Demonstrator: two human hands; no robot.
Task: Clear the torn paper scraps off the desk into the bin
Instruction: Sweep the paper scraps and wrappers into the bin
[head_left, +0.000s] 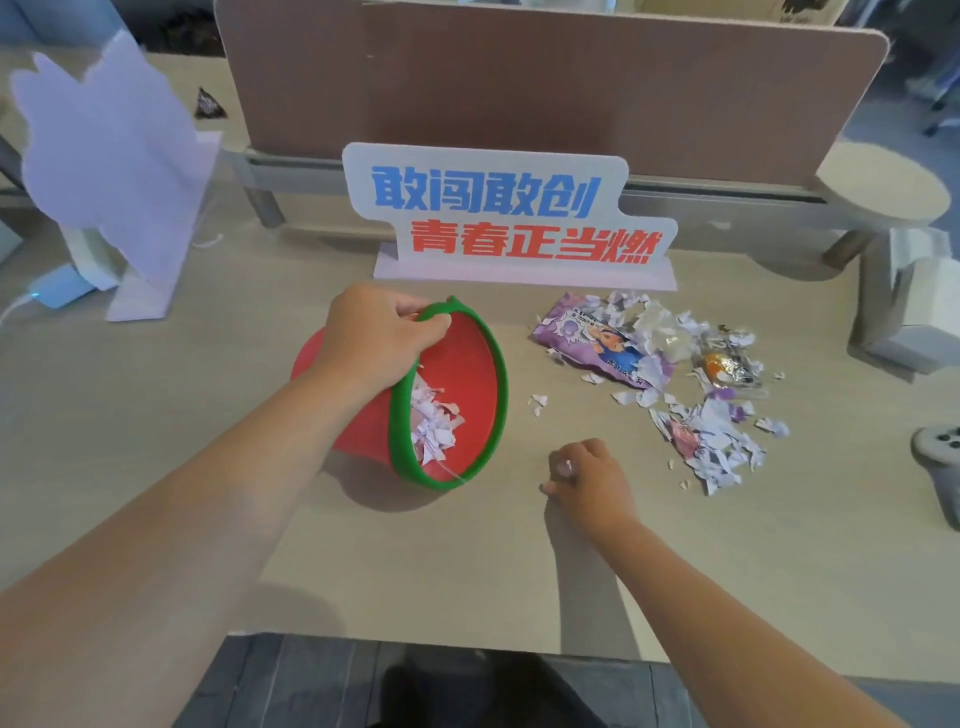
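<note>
A red bin (470, 384) with a green rim is tilted on its side on the desk, its mouth facing right. My left hand (376, 330) grips the rim at its top. Torn paper scraps (434, 423) lie inside the bin. To the right, a pile of white and purple scraps (714, 436) is spread over the desk, mixed with a purple wrapper (597, 343) and a clear packet (724, 366). Two small scraps (538, 404) lie between bin and pile. My right hand (584, 475) rests on the desk right of the bin, fingers curled with a small white bit pinched in them.
A sign with blue and red characters (511, 218) stands behind the bin. A brown divider (545, 83) runs along the back. A white cut-out stand (111, 171) is at left, a grey controller (940, 457) at the right edge, a white box (917, 291) behind it.
</note>
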